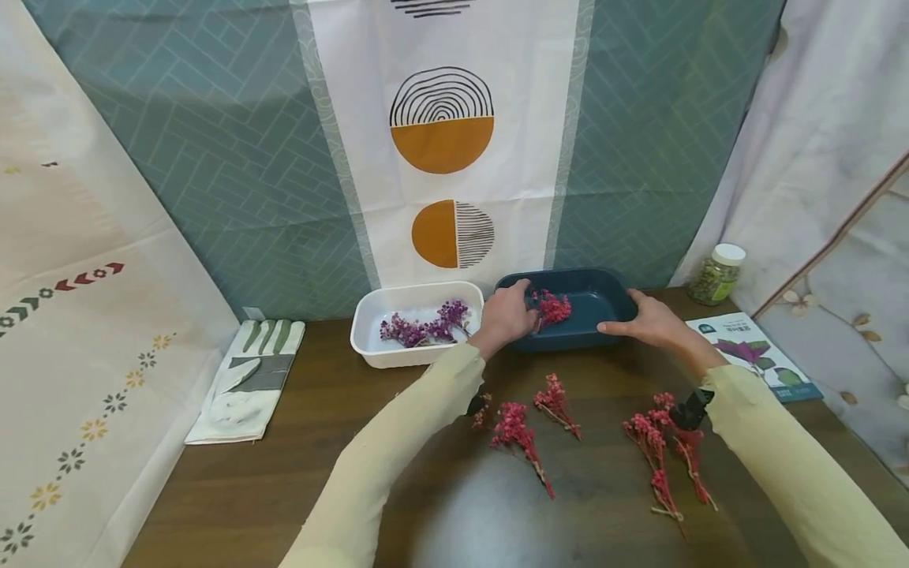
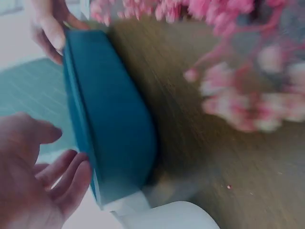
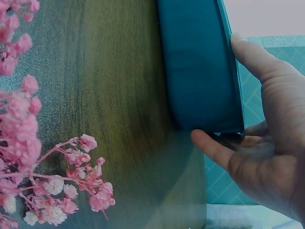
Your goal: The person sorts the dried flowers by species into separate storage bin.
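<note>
A dark blue tub (image 1: 592,335) stands at the back of the table, with a pink dried-flower sprig (image 1: 554,309) lying inside its left part. My left hand (image 1: 506,317) is over the tub's left end, beside that sprig. In the left wrist view its thumb and fingers are apart, fingertips by the rim, and nothing shows between them. My right hand (image 1: 656,322) holds the tub's right end, thumb on the near rim and fingers round the end wall. Left of the blue tub is a white tub (image 1: 398,359) with purple dried flowers (image 1: 405,330) in it.
Several pink sprigs (image 1: 514,430) lie on the table (image 1: 341,379) in front of the tubs, some under my right forearm. Gloves (image 1: 237,386) lie at the left. A white-capped jar (image 1: 713,278) and a printed packet (image 1: 756,351) are at the right.
</note>
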A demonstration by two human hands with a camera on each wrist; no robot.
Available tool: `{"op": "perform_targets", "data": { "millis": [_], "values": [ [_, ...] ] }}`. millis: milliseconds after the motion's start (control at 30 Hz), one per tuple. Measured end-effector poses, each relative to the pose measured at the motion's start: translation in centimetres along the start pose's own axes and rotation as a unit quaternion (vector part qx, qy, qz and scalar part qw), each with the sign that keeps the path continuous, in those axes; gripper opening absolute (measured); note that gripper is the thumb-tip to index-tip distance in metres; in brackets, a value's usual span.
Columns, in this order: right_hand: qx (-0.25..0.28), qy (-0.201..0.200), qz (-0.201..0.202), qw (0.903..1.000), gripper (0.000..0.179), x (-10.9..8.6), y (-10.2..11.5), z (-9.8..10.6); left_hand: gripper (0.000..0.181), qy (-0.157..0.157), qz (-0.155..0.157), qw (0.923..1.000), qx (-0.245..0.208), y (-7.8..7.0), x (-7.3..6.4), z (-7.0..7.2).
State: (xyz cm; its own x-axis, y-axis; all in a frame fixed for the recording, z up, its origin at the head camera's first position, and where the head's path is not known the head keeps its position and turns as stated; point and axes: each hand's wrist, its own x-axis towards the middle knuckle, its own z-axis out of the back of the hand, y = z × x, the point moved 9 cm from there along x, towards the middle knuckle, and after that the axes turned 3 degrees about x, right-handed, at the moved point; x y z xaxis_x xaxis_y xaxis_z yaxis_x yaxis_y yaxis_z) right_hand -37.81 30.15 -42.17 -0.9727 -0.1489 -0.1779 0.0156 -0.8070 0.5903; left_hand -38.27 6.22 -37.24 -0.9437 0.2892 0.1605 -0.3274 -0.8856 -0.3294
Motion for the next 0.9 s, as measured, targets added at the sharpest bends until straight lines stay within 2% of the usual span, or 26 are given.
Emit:
{"op": "perform_targets", "data": {
  "millis": [100,167,233,333,433,500,633,700,900],
  "values": [
    [0.003,-0.001,0.007,1.0000,0.122,0.3,0.4,0.2,0.049,-0.056,-0.019,0.9982,-0.012,-0.1,-2.5,2.3],
    [0.003,-0.006,0.012,0.9999,0.122,0.5,0.7,0.6,0.045,-0.086,-0.036,0.9951,-0.033,-0.2,-4.8,3.7],
    [0.004,-0.007,0.012,0.9999,0.123,0.7,0.9,0.9,0.043,-0.100,-0.049,0.9924,-0.051,-0.2,-7.6,4.6],
    [0.004,-0.001,0.003,1.0000,0.124,0.6,0.5,0.8,0.047,-0.082,-0.052,0.9932,-0.064,-0.1,-12.0,4.2],
    [0.008,0.004,-0.004,1.0000,0.123,0.3,-0.2,0.2,0.059,-0.031,-0.031,0.9970,-0.064,0.2,-15.6,2.5],
    [0.007,0.003,-0.002,1.0000,0.122,0.2,-0.2,0.3,0.068,0.004,-0.008,0.9980,-0.063,0.4,-17.4,1.5],
    [0.005,0.003,0.000,1.0000,0.121,0.1,-0.2,0.4,0.079,0.021,0.015,0.9988,-0.042,0.3,-19.7,0.2],
    [0.003,0.002,0.002,1.0000,0.121,0.0,-0.2,0.4,0.080,0.013,0.012,0.9993,-0.033,0.0,-20.4,-0.3],
    [0.005,0.005,0.001,1.0000,0.123,-0.2,0.0,0.3,0.090,0.030,0.033,0.9984,-0.035,-0.3,-21.3,-1.8]
  ]
}}
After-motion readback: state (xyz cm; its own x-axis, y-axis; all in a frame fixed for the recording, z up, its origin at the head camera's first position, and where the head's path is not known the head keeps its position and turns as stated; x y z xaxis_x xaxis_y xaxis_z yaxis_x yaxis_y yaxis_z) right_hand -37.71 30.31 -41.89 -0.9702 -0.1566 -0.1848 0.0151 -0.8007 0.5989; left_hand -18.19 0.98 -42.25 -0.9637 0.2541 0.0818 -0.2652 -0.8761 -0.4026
